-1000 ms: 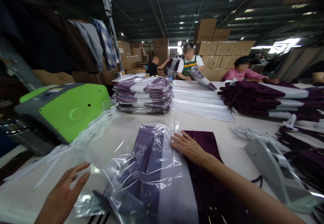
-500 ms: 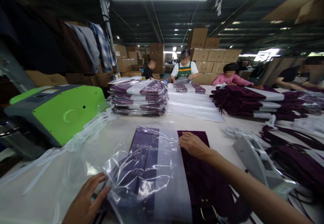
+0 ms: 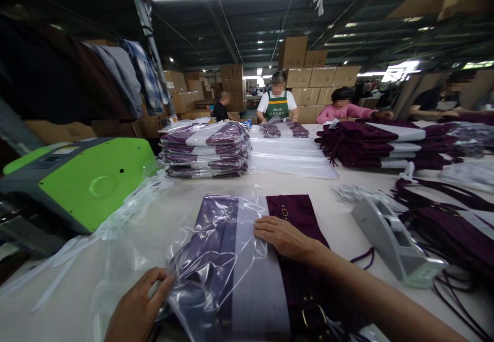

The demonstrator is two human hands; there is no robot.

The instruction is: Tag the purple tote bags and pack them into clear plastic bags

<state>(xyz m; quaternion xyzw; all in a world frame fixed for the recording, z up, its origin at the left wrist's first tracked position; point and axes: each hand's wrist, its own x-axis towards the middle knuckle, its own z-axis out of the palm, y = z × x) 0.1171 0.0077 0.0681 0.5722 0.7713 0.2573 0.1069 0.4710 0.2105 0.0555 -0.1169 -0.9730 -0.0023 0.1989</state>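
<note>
A folded purple garment (image 3: 297, 218) with gold buckles lies on the table in front of me, a white strip (image 3: 252, 280) running down its middle. Clear plastic (image 3: 208, 259) covers its left part and wrinkles over the strip. My left hand (image 3: 141, 301) pinches the plastic's lower left edge between thumb and fingers; a small greyish item shows between them, too hidden to name. On the strip's right edge rests my right hand (image 3: 283, 236), palm down, fingers stretched out close together over plastic and cloth.
A green and grey machine (image 3: 100, 182) stands at left. Behind the garment are a bagged stack (image 3: 204, 149), flat plastic sheets (image 3: 289, 156) and purple garments (image 3: 370, 143). A grey tape dispenser (image 3: 397, 244) sits at right. Several people work beyond the table.
My right hand has slid left and a little down, from the purple cloth onto the strip's edge, uncovering a gold buckle. My left hand has shifted slightly right. The view has turned slightly.
</note>
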